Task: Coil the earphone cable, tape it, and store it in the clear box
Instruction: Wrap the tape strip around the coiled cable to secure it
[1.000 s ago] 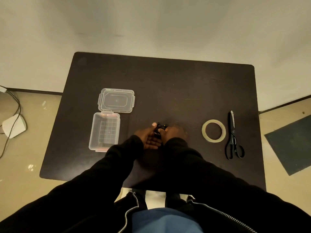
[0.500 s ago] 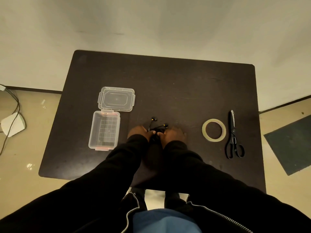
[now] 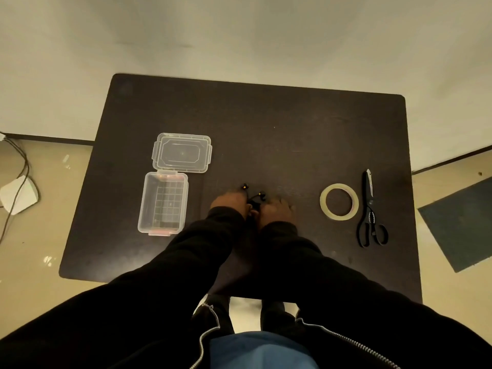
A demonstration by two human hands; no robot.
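Earphone cable [image 3: 254,202] bunched between left hand [image 3: 230,202] and right hand [image 3: 274,209]; no legible writing.

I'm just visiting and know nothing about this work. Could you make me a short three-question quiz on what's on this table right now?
1. True or false: the clear box is open.
2. Which lies nearer the right hand: A) tape roll, B) scissors?
3. What do both hands, including the left hand, hold between them?

Key: 1 true, its lid lies behind it. 2 A. 3 the earphone cable.
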